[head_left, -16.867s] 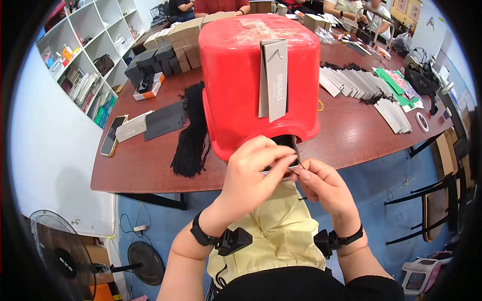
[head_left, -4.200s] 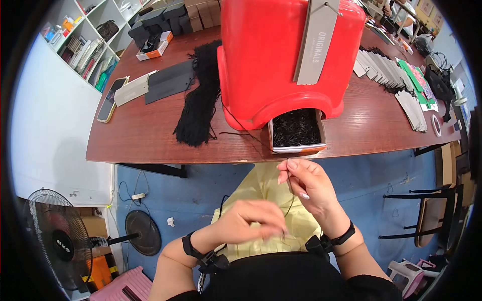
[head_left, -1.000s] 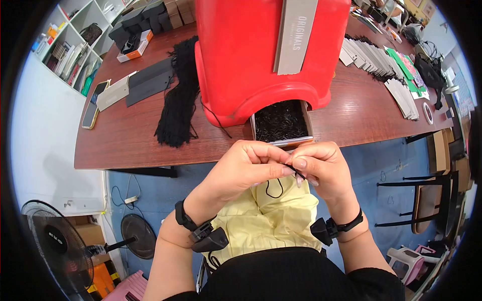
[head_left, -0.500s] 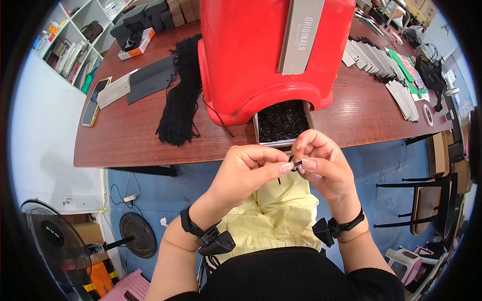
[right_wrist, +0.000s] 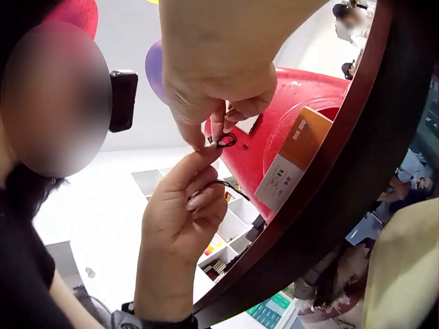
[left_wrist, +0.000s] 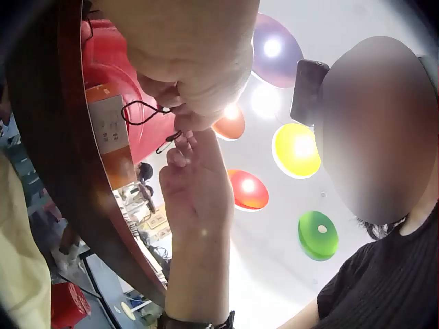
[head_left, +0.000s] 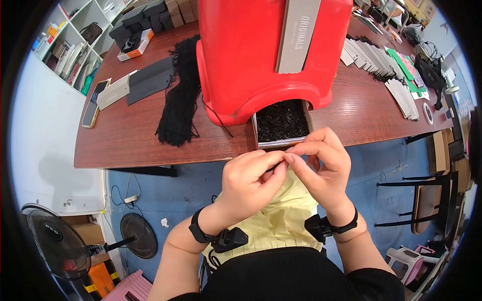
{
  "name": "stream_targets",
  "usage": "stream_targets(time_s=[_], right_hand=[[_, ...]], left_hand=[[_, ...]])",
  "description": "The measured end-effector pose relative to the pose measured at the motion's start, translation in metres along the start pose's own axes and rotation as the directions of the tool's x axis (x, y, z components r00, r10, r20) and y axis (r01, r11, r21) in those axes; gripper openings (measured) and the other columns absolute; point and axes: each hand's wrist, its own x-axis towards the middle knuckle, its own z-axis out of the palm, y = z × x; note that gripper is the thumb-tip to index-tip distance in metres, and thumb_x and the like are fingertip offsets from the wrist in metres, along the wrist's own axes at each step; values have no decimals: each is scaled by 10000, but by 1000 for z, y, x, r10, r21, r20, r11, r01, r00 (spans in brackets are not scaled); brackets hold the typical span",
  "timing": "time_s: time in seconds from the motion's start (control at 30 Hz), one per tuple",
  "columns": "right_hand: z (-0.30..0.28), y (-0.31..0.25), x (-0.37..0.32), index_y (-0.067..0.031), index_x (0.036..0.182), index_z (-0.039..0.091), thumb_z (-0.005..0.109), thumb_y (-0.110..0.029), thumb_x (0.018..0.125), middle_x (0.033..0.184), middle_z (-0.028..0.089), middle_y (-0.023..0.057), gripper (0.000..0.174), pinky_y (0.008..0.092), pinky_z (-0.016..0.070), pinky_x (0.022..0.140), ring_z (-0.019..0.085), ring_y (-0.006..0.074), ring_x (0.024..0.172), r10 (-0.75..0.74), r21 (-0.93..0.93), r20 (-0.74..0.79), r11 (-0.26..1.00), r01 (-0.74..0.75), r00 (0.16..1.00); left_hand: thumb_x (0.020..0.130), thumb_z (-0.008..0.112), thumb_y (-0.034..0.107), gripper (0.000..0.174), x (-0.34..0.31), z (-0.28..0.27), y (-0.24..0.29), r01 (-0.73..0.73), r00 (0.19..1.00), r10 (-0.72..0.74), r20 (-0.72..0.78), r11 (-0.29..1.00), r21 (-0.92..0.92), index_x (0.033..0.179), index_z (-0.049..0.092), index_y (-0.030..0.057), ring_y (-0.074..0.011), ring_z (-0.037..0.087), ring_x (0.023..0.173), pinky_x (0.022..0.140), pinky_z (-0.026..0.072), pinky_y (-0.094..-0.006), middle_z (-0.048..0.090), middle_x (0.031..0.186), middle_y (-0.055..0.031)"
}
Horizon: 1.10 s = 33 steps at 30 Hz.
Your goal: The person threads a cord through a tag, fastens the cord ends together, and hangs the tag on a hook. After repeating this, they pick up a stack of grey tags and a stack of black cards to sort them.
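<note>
A thin black cord (head_left: 272,167) is pinched between the fingertips of both hands, in front of the table edge. My left hand (head_left: 251,179) grips it from the left, fingers curled, and my right hand (head_left: 325,168) pinches at the same spot with thumb and forefinger. The fingertips meet and hide most of the cord in the head view. Seen from the left wrist, a loop of the cord (left_wrist: 124,112) sticks out beside the fingers; in the right wrist view a small coil (right_wrist: 226,140) shows between the hands.
A red upturned plastic stool (head_left: 266,55) carries a grey ORIGINALS tag (head_left: 299,37). Under its arch stands a box (head_left: 283,144) of small black pieces. Left are a bundle of black cords (head_left: 178,110), flat tags (head_left: 150,80) and a phone (head_left: 93,108); right, rows of tags (head_left: 369,61).
My left hand has turned so its back faces up more, and the fingertips of both hands have come together. Less of the cord shows in the head view than before.
</note>
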Motion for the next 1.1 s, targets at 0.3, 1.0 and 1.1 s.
stream_targets(time_s=[0.3, 1.0, 1.1], right_hand=[[2, -3, -2, -31, 839, 607, 675, -12, 613, 764, 481, 42, 237, 165, 308, 423, 400, 52, 502, -2, 96, -162, 995, 17, 987], [5, 7, -4, -17, 851, 608, 609, 71, 591, 752, 497, 56, 274, 216, 397, 471, 481, 113, 579, -359, -149, -94, 927, 343, 929], [-1, 4, -4, -12, 913, 592, 598, 63, 600, 807, 493, 63, 322, 210, 387, 490, 464, 97, 576, -292, -6, -47, 956, 293, 955]], left_hand=[[720, 601, -1, 129, -3, 6, -1, 172, 964, -226, -140, 932, -319, 848, 602, -18, -18, 412, 494, 425, 326, -169, 528, 608, -6], [781, 568, 71, 161, -3, 4, -4, 542, 755, -487, 439, 85, -836, 922, 583, -5, -6, 329, 473, 413, 229, -156, 519, 636, 23], [776, 572, 65, 162, -3, 0, -4, 520, 775, -454, 440, 60, -852, 921, 585, -8, -8, 351, 487, 424, 246, -157, 534, 650, 17]])
